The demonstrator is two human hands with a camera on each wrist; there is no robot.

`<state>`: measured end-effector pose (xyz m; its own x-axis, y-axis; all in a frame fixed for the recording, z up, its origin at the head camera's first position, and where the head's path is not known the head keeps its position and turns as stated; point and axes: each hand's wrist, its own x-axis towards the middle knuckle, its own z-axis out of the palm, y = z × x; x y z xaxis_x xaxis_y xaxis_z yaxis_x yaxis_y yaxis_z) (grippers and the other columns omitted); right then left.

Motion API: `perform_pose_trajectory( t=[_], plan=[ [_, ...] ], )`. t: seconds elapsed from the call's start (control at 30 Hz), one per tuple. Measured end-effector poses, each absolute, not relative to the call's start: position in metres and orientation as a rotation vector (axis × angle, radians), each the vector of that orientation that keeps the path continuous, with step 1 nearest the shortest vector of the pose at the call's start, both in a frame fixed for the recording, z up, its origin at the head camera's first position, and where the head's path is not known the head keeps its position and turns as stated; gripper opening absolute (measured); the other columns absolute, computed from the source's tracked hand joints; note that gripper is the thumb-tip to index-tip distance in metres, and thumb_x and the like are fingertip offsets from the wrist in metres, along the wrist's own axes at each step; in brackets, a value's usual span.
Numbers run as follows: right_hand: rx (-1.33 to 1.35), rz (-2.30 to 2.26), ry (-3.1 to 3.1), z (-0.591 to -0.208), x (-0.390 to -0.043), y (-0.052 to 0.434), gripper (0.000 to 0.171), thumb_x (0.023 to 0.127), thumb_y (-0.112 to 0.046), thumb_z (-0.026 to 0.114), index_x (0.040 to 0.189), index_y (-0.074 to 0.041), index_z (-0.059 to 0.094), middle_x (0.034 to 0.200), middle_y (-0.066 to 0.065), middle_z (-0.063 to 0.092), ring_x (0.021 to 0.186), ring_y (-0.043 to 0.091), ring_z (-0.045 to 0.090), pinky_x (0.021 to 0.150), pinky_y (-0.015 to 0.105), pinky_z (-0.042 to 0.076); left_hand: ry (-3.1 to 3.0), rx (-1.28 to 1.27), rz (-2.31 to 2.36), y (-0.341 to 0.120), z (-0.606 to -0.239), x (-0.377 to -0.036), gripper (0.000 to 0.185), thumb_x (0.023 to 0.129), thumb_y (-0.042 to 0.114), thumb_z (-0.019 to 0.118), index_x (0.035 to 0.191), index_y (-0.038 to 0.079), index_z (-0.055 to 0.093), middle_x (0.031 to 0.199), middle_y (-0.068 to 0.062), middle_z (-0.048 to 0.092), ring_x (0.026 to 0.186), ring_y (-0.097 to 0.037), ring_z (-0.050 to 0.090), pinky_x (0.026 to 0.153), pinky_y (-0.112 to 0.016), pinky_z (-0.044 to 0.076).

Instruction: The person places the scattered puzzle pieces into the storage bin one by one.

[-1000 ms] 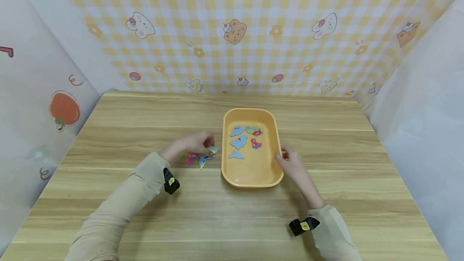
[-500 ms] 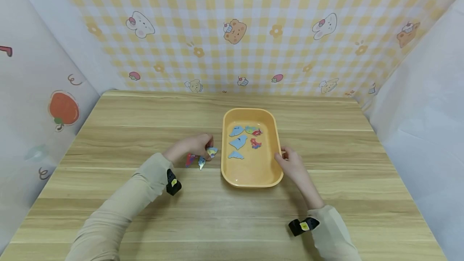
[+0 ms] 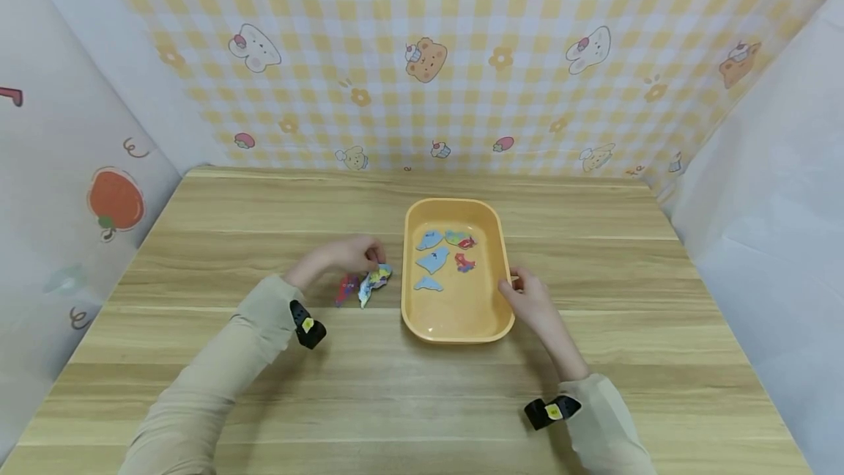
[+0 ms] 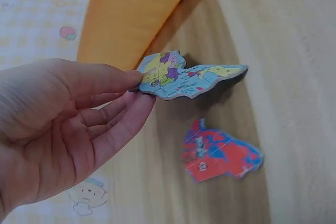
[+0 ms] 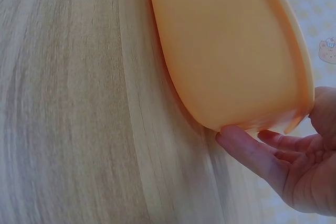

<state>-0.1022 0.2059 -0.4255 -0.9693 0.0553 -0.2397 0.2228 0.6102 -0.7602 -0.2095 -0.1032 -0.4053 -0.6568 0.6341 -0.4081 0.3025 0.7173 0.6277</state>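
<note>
Head view: orange tray [image 3: 457, 328] sits mid-worktop [image 3: 422, 402], long axis running away from the person; open wood on all sides, with wide bare strips toward the near edge and toward the back wall; blue and red puzzle pieces [image 3: 433, 260] lie flat in the tray's far half. Left hand [image 3: 346, 259] is just left of the tray, forearm angled in from the near left; it holds a multicoloured puzzle piece [image 3: 376, 278] close to the tray's left rim; a red-and-blue piece [image 3: 346, 289] lies on the wood just beside it. Right hand [image 3: 532, 301] is at the tray's right rim, forearm coming in from the near right.

Left wrist view: left hand [image 4: 68, 129] palm up, fingers loosely bent; grip is a pinch of thumb and fingertips on one end of the multicoloured puzzle piece [image 4: 189, 77], which is raised off the wood and casts a shadow; red-and-blue piece [image 4: 220, 153] lies flat below, apart from it; tray wall [image 4: 131, 19] just behind.

Right wrist view: right hand [image 5: 286, 158] at the tray [image 5: 231, 51] corner; fingers curl under the rim, thumb over its edge; grip clamped on the rim; bare wood [image 5: 68, 108] to the side.
</note>
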Motion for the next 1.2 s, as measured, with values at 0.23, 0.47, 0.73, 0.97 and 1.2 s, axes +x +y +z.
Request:
perform_pose_trajectory(
  t=[0.23,0.47,0.73,0.97,1.2],
  plan=[
    [0.231,-1.283,2.652,-0.426,-0.103,0.206,0.037,0.092,-0.016,0.049,0.120,0.008,0.051,0.090,0.023,0.064,0.072,0.019,0.058,0.057,0.022,0.045,2.330,0.733,0.858,-0.115,-0.392,-0.217,0.020,0.087,-0.001,0.051,0.104,-0.009,0.058,0.094,-0.019,0.062,0.081,-0.024,0.061,0.072,-0.029,0.054],
    [0.230,-1.291,2.664,-0.428,-0.104,0.207,0.035,0.091,-0.015,0.049,0.117,0.008,0.053,0.088,0.022,0.064,0.069,0.017,0.058,0.056,0.022,0.045,2.333,0.636,1.011,-0.119,-0.374,-0.222,0.025,0.091,0.002,0.048,0.110,-0.012,0.054,0.097,-0.022,0.061,0.083,-0.026,0.062,0.081,-0.044,0.055],
    [0.229,-1.327,2.639,-0.428,-0.103,0.207,0.037,0.091,-0.015,0.049,0.119,0.008,0.052,0.087,0.022,0.064,0.068,0.017,0.057,0.055,0.021,0.046,2.321,0.649,1.061,-0.092,-0.353,-0.219,0.025,0.091,0.005,0.050,0.111,-0.010,0.054,0.097,-0.019,0.060,0.085,-0.027,0.063,0.078,-0.033,0.056],
    [0.241,-1.334,2.652,-0.429,-0.103,0.207,0.034,0.091,-0.015,0.050,0.118,0.007,0.054,0.081,0.018,0.063,0.065,0.013,0.054,0.054,0.021,0.044,2.230,0.775,1.060,-0.054,-0.361,-0.218,0.028,0.090,0.002,0.051,0.115,-0.011,0.052,0.099,-0.020,0.060,0.082,-0.023,0.063,0.079,-0.034,0.057],
    [0.228,-1.344,2.648,-0.430,-0.103,0.207,0.033,0.091,-0.014,0.050,0.117,0.007,0.054,0.082,0.019,0.064,0.066,0.015,0.055,0.054,0.021,0.044,2.180,0.853,0.891,-0.017,-0.372,-0.215,0.029,0.092,0.002,0.047,0.119,-0.009,0.052,0.101,-0.019,0.060,0.081,-0.021,0.065,0.078,-0.031,0.056]
  ],
)
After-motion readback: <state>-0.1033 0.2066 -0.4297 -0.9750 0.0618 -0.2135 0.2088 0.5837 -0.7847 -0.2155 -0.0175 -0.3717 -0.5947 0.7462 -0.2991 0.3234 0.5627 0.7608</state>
